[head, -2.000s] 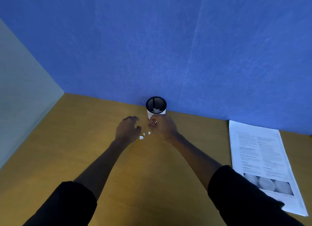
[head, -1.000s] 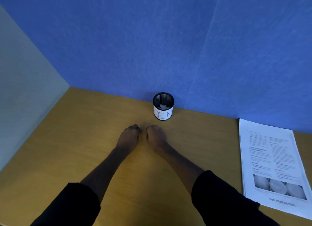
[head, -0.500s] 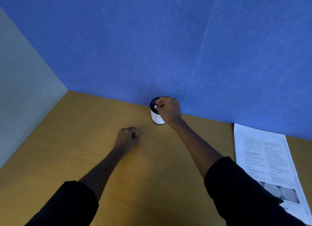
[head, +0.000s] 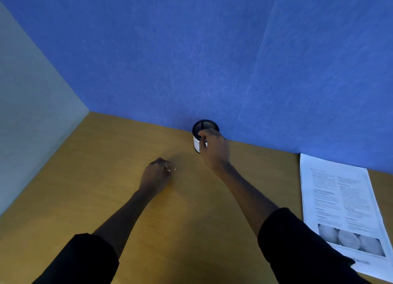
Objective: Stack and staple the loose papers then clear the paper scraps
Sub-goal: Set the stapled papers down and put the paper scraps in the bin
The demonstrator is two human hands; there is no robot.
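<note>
Yellow-brown wood-grain desk top (head: 174, 230), bounded at the rear by a blue felt-covered partition (head: 212, 56) and at the left by a pale grey-green side panel (head: 32, 118).

Black wire-mesh cylindrical cup with a white paper label (head: 203, 128) stood upright at the back edge of the desk, against the blue partition.

Right hand (head: 215, 150), dark-sleeved arm extended, was at the near side of the cup, fingers curled by the rim; whether it gripped anything could not be told, the hand being blurred.

Left hand (head: 156, 176) rested on the desk, left of and nearer than the cup, fingers loosely curled and pinched toward the thumb. Small white paper scraps (head: 169, 170) showed at its fingertips, one tiny fleck just beside them on the wood; whether the fingers had hold of the scraps could not be told.

Stacked white printed papers, text columns above and three grey pictures below (head: 342, 207), lay flat at the right of the desk, well apart from both hands.
</note>
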